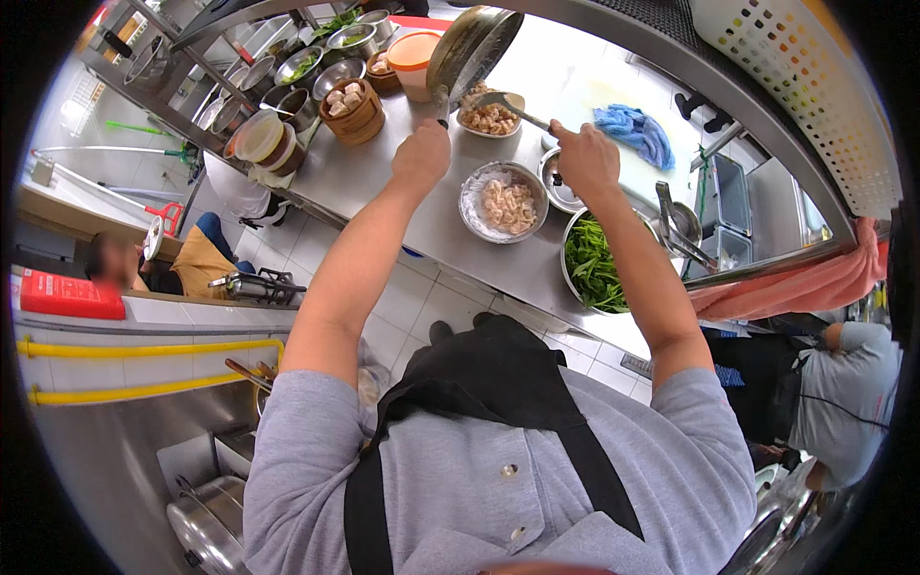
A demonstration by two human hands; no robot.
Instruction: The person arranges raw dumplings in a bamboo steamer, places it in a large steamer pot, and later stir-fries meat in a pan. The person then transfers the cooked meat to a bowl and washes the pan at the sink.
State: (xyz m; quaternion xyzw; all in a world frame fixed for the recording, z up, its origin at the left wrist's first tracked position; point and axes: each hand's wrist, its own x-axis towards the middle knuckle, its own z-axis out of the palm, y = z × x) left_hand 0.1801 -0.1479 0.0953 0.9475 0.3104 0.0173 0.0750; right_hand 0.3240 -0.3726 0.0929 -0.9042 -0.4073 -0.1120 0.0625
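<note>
My left hand grips the handle of a frying pan, which is tipped steeply on its side above the counter. In my right hand is a long-handled metal spatula, its head at the pan's lower rim. Beneath both, a white dish holds browned, chopped food. Nearer to me stands a steel bowl with pale raw pieces, perhaps meat or shrimp. A second steel bowl lies partly hidden behind my right hand. Under my right forearm is a bowl of leafy greens.
Bamboo steamers, lidded tubs and several metal bowls crowd the counter's left side. A blue cloth rests on a white cutting board at right. An overhead shelf spans the far side. Other people are at left and right.
</note>
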